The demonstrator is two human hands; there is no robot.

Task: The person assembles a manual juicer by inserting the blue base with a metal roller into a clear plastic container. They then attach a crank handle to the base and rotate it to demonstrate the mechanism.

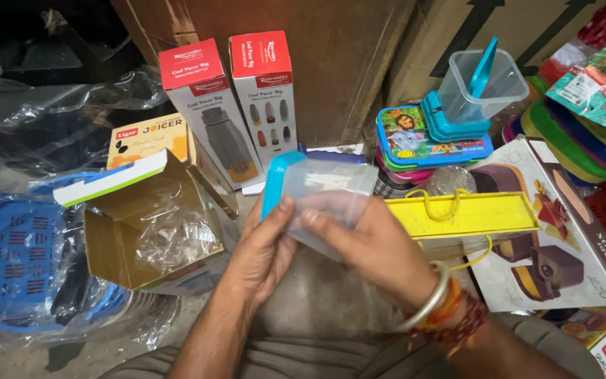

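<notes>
Now the open cardboard box [152, 231] lies at left; before it, both hands grip a clear plastic container [327, 189] at chest height, left hand [264, 245] curled by its blue lid [275, 179], right hand [373, 245] wrapped beneath; seating the lid seems underway, needing even pressure.

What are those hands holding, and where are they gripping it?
Both hands hold a clear plastic container: the left hand beside its blue lid, the right hand on its front wall.
</notes>
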